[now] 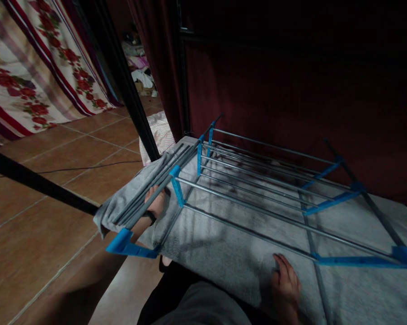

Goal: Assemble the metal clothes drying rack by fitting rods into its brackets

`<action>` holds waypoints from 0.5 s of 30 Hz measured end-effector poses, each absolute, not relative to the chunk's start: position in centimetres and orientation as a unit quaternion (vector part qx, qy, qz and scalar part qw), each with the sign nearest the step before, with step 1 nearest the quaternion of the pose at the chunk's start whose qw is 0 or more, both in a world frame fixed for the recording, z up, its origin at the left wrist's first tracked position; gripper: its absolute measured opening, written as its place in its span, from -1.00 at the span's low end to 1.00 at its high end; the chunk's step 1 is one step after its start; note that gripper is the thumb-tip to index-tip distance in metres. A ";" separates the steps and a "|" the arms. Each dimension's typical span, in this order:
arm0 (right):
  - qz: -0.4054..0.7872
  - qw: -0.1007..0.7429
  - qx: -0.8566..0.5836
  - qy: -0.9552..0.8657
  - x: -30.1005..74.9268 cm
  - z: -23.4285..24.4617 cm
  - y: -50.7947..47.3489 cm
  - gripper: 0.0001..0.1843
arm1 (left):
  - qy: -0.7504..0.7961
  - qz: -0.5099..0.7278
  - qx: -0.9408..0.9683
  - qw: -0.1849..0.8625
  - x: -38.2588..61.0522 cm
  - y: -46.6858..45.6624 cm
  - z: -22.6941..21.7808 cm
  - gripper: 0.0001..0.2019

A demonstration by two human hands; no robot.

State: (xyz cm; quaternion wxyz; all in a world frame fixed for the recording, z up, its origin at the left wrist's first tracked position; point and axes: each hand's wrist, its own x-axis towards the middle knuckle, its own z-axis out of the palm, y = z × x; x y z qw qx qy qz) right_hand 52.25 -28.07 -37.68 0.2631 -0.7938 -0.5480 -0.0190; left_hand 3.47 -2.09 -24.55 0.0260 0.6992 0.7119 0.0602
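A rack of grey metal tubes [244, 194] with blue plastic brackets [178, 185] stands on a grey cloth-covered surface [220, 253]. Several loose grey tubes [138, 196] lie side by side along its left end. My left hand [157, 203], with a dark band at the wrist, is at these tubes and reaches beneath the rack's left side tube. Tubes partly cover its fingers, so I cannot make out a grip. My right hand [286, 282] lies on the cloth near the front, fingers stretched out and holding nothing, just left of a right-hand blue bracket [359, 261].
Black metal posts [128, 85] and a low black bar [37, 180] frame the left side. A dark red curtain [274, 104] hangs behind the rack. Floral fabric [37, 67] hangs at the far left, above a tiled floor [88, 158] with a cable [84, 168] across it.
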 end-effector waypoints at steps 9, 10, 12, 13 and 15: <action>-0.033 0.264 -0.794 -0.546 51.7 -37.4 -28.1 -0.39 | 0.735 0.019 0.678 0.008 3.2 -1.9 -24.2 -0.64; -0.031 0.262 -0.794 -0.548 51.7 -37.4 -28.1 -0.40 | 0.735 0.018 0.678 0.009 3.1 -1.9 -24.3 -0.64; -0.029 0.260 -0.794 -0.549 51.8 -37.5 -28.1 -0.40 | 0.735 0.020 0.677 0.014 3.0 -2.0 -24.4 -0.66; -0.028 0.258 -0.795 -0.548 51.9 -37.6 -28.0 -0.40 | 0.734 0.022 0.678 0.017 3.0 -2.1 -24.5 -0.67; -0.030 0.257 -0.798 -0.545 52.0 -37.6 -28.0 -0.41 | 0.733 0.025 0.679 0.022 2.8 -2.1 -24.7 -0.68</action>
